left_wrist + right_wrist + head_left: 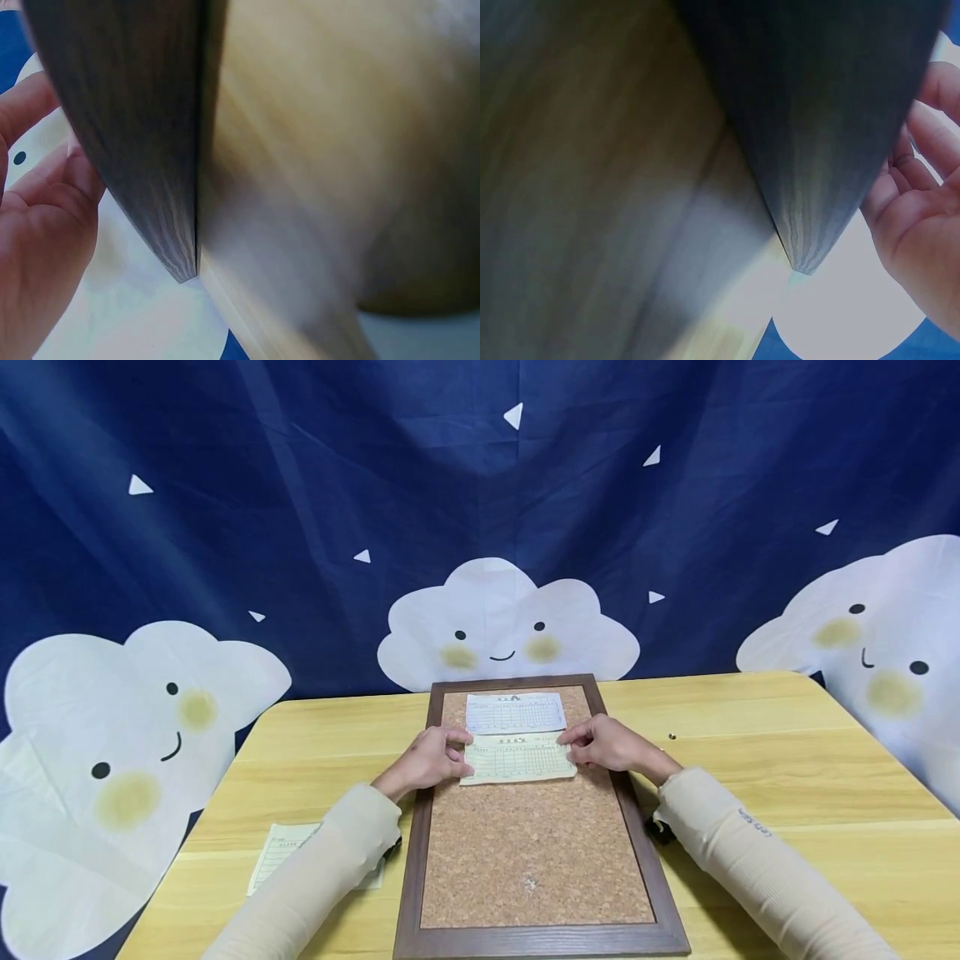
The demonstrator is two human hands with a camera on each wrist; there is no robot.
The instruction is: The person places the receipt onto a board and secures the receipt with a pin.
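A pale yellow printed form (517, 758) lies over the upper part of a cork board (532, 852), just below a white printed form (515, 712). At the yellow form's left edge, my left hand (429, 760) pinches it between thumb and fingers. On the opposite edge, my right hand (611, 745) pinches the right side. Both wrist views show the hands beyond the board's dark wooden frame (135, 112), with the fingertips and the form hidden behind it.
Another pale yellow form (281, 852) rests on the wooden table (787, 760) at left, partly covered by my left sleeve. A tiny dark item (672, 736) sits right of the board. A blue cloth (420, 468) with cloud prints hangs behind the table.
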